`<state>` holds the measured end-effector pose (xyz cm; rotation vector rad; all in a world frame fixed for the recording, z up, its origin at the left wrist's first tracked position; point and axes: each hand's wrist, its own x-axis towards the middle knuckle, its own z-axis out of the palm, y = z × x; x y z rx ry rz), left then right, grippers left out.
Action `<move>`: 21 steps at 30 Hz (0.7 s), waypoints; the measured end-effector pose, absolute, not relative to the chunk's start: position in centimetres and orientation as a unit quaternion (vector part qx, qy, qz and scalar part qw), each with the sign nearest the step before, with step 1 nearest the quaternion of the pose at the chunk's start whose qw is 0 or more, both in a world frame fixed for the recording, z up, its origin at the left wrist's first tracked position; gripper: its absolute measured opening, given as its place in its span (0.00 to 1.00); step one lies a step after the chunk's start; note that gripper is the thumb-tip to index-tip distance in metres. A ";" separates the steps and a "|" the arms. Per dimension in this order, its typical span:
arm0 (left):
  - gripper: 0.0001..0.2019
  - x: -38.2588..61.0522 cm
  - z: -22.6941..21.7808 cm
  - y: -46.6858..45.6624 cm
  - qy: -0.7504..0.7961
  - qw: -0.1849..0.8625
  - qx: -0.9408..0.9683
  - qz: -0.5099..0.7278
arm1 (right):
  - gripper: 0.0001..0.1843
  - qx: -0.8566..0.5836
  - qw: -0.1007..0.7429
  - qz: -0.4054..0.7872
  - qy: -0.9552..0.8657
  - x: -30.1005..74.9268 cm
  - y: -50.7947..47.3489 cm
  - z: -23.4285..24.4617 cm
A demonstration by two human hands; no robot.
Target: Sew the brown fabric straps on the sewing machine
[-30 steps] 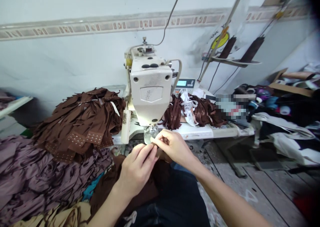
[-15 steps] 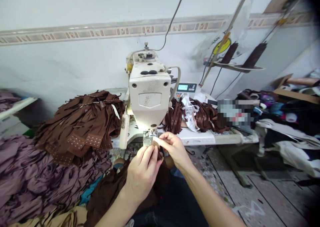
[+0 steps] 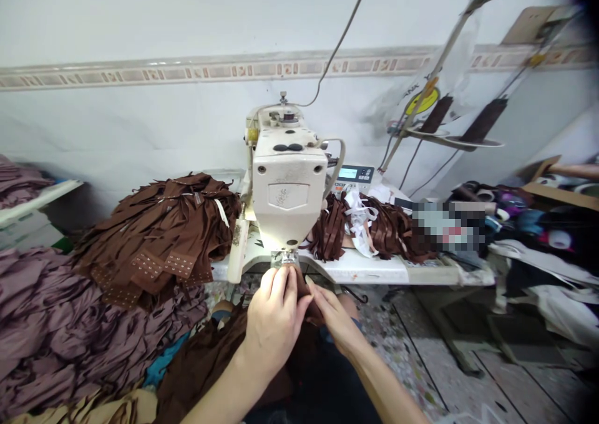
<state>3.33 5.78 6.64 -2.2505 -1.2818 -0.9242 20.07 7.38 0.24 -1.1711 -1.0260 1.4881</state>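
A cream sewing machine (image 3: 289,193) stands on a white table (image 3: 374,271), its presser foot (image 3: 284,257) lit from above. My left hand (image 3: 276,318) is closed on a brown fabric piece (image 3: 309,302), fingertips just below the foot. My right hand (image 3: 334,318) sits beside it to the right, fingers pressed on the same brown piece. More brown cloth (image 3: 206,361) trails down over my lap.
A heap of brown straps with hook tape (image 3: 159,237) lies left of the machine, purple cloth (image 3: 56,324) below it. Brown and white strips (image 3: 369,224) are piled right of the machine. A control panel (image 3: 355,174), thread cones (image 3: 484,120) and clutter (image 3: 538,224) fill the right.
Both hands moved up and in toward the presser foot with the brown piece. My right hand dropped from pinching above to lying beside the left. The view shifted downward.
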 end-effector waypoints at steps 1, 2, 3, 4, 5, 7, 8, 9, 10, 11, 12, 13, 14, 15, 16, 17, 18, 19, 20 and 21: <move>0.20 3.4 6.6 5.9 -0.457 0.192 -0.803 -0.330 | 0.34 -0.481 0.471 0.616 -0.410 20.0 7.3 0.1; 0.20 3.4 6.6 5.9 -0.456 0.187 -0.804 -0.333 | 0.34 -0.480 0.468 0.623 -0.403 20.0 7.2 0.0; 0.20 3.4 6.7 6.0 -0.454 0.181 -0.805 -0.337 | 0.33 -0.476 0.466 0.630 -0.399 19.9 7.1 -0.1; 0.21 3.3 6.7 6.0 -0.451 0.174 -0.806 -0.342 | 0.33 -0.468 0.465 0.637 -0.399 19.8 7.0 -0.2; 0.21 3.2 6.7 5.9 -0.449 0.165 -0.805 -0.349 | 0.33 -0.458 0.463 0.644 -0.402 19.7 7.0 -0.2; 0.20 2.8 6.5 5.7 -0.444 0.138 -0.804 -0.371 | 0.33 -0.441 0.463 0.654 -0.405 19.6 6.9 -0.3; 0.19 2.4 6.3 5.6 -0.438 0.118 -0.802 -0.389 | 0.34 -0.439 0.464 0.656 -0.402 19.7 6.9 -0.3; 0.19 1.8 6.0 5.4 -0.435 0.093 -0.796 -0.411 | 0.34 -0.443 0.467 0.656 -0.394 19.8 6.9 -0.3; 0.18 1.2 5.6 5.3 -0.436 0.064 -0.784 -0.438 | 0.35 -0.449 0.472 0.653 -0.386 20.1 6.9 -0.3; 0.18 0.4 5.1 5.2 -0.447 0.027 -0.764 -0.465 | 0.36 -0.458 0.477 0.648 -0.378 20.5 6.9 -0.3; 0.17 -0.5 4.5 5.1 -0.470 -0.022 -0.736 -0.486 | 0.36 -0.467 0.481 0.641 -0.374 20.9 6.9 -0.2; 0.17 -1.5 3.8 5.2 -0.503 -0.077 -0.702 -0.499 | 0.36 -0.475 0.485 0.631 -0.376 21.4 7.0 -0.1; 0.17 -2.5 3.1 5.3 -0.543 -0.151 -0.660 -0.496 | 0.36 -0.482 0.488 0.618 -0.384 22.0 7.0 0.0; 0.17 -3.5 2.3 5.5 -0.578 -0.244 -0.617 -0.474 | 0.36 -0.488 0.492 0.601 -0.399 22.5 7.0 0.2; 0.18 -4.4 1.5 5.7 -0.591 -0.288 -0.603 -0.451 | 0.35 -0.494 0.497 0.579 -0.417 23.0 7.0 0.5; 0.18 -5.1 0.7 5.9 -0.597 -0.325 -0.593 -0.432 | 0.34 -0.499 0.503 0.554 -0.437 23.3 7.0 0.9; 0.19 -5.8 -0.1 6.1 -0.599 -0.363 -0.581 -0.414 | 0.33 -0.501 0.510 0.527 -0.459 23.5 6.9 1.4; 0.19 -6.2 -0.8 6.1 -0.598 -0.398 -0.570 -0.399 | 0.32 -0.502 0.514 0.503 -0.481 23.5 6.7 2.1; 0.19 -6.4 -1.6 6.1 -0.593 -0.434 -0.557 -0.386 | 0.31 -0.498 0.515 0.482 -0.504 23.4 6.4 2.8; 0.19 -6.5 -2.2 5.9 -0.587 -0.470 -0.541 -0.376 | 0.29 -0.490 0.513 0.465 -0.530 23.0 6.0 3.6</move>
